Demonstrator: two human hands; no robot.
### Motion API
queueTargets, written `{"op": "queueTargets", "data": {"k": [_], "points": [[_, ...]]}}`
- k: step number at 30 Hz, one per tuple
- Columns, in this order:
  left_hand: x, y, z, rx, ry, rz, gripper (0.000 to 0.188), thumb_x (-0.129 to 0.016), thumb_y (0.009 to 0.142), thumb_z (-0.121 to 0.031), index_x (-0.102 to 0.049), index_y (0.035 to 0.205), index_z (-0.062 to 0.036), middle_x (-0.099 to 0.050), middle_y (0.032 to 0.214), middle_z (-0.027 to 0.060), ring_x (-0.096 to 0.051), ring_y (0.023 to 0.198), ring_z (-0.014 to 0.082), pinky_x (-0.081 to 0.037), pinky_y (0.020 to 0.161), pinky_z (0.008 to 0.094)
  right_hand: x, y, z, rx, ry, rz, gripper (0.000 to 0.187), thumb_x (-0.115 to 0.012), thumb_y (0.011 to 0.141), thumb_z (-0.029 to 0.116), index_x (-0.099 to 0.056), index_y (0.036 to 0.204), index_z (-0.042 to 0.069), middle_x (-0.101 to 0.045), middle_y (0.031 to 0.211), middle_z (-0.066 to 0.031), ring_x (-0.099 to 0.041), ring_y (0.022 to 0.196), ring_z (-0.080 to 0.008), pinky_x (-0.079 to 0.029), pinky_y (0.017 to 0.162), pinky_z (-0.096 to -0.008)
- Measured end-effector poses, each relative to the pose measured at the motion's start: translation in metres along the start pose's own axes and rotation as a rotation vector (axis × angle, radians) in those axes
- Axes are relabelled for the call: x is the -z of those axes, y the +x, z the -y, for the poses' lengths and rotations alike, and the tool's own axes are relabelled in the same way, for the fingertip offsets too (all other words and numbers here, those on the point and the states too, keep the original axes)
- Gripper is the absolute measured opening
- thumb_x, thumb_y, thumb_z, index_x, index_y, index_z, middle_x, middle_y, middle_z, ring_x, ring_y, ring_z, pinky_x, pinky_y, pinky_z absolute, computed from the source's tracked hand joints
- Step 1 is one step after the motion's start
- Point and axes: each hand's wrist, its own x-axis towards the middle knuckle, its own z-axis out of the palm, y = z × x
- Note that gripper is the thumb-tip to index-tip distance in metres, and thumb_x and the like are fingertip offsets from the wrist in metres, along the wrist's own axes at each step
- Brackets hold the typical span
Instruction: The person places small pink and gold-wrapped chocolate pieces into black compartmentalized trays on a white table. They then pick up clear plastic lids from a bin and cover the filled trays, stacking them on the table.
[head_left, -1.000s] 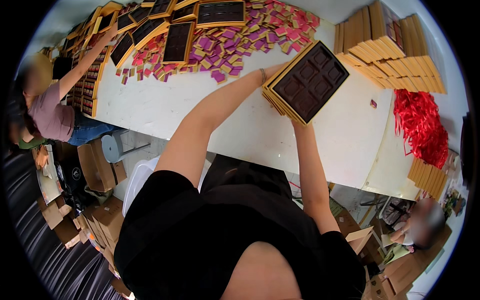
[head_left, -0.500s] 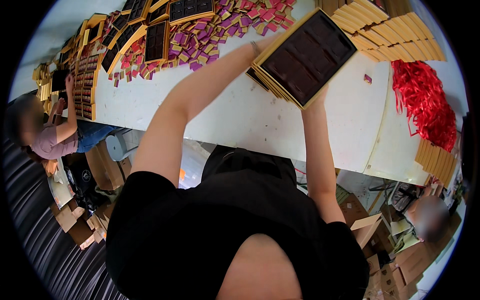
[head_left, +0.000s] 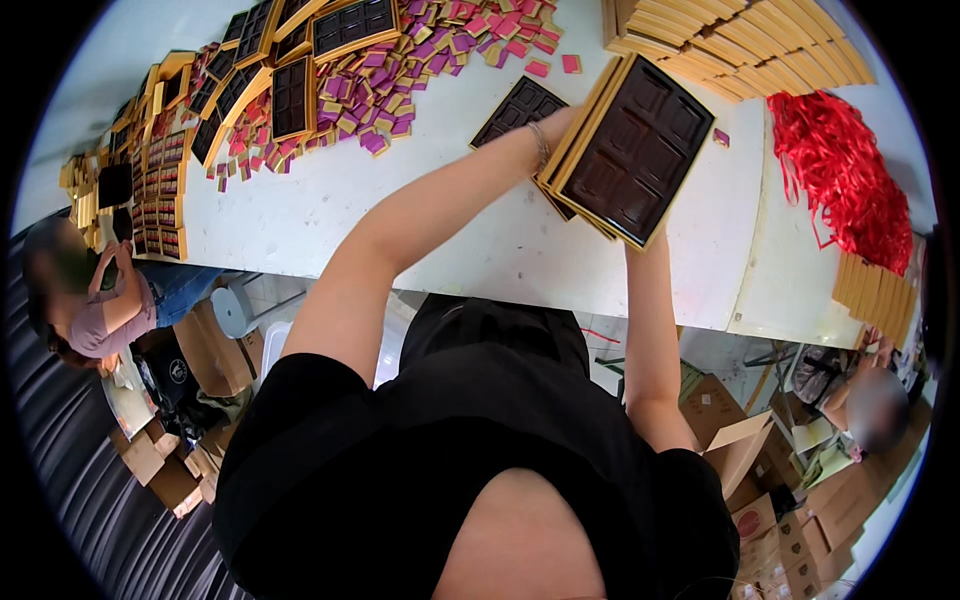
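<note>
I hold a tilted stack of shallow gold-edged boxes (head_left: 636, 150) above the white table. A dark brown moulded tray with several compartments fills the top box. My left hand (head_left: 562, 126), with a bracelet at its wrist, is at the stack's far left side, fingers closed out of sight behind the boxes. Under the near right corner my right hand (head_left: 652, 240) grips the stack, mostly covered by it. Another dark compartment tray (head_left: 518, 108) lies on the table beside my left wrist. One small wrapped piece (head_left: 721, 138) rests right of the stack.
Wrapped pieces in purple, pink and gold (head_left: 375, 95) lie heaped at the far left, next to more trayed boxes (head_left: 292, 98). Gold boxes (head_left: 745, 45) are piled far right, near red ribbon (head_left: 840, 170). One person (head_left: 110, 300) is at left, another (head_left: 865, 405) at right.
The stack has come nearer and slightly right, tilting more. The tray beside my left wrist now shows. At left, the other person's raised hand has come down.
</note>
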Motion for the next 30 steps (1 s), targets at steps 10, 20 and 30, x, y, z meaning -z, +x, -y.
{"op": "queueTargets", "data": {"k": [10,20,30], "points": [[-0.061,0.062,0.082,0.121,-0.042,0.055,0.065,-0.036,0.099,-0.055,-0.049,0.136,-0.0031,-0.057,0.131,0.0177,-0.058,0.117,0.0264,-0.048,0.097,0.0378,0.077,-0.067,0.032,-0.022,0.032,0.017,0.053,-0.036,0.101,0.047,-0.044,0.138,0.01,-0.054,0.133,-0.0123,-0.057,0.116,-0.0302,-0.051,0.095,-0.0456],[-0.066,-0.011,0.029,-0.096,0.077,0.168,0.088,-0.034,0.091,-0.073,-0.011,0.154,-0.0162,-0.032,0.152,0.0108,-0.032,0.139,0.0211,-0.033,0.111,0.0368,0.093,-0.038,0.032,-0.084,0.139,0.184,0.055,-0.035,0.1,0.049,-0.044,0.138,0.01,-0.054,0.133,-0.013,-0.058,0.115,-0.0299,-0.052,0.094,-0.0473],[-0.057,-0.094,0.044,-0.261,0.062,0.032,0.071,-0.054,0.097,-0.041,-0.019,0.152,-0.0111,-0.036,0.148,0.0091,-0.038,0.136,0.019,-0.034,0.11,0.0351,0.013,-0.087,-0.007,-0.309,0.172,-0.151,0.055,-0.034,0.101,0.046,-0.047,0.137,0.008,-0.056,0.131,-0.0131,-0.057,0.116,-0.0292,-0.05,0.096,-0.0456]]}}
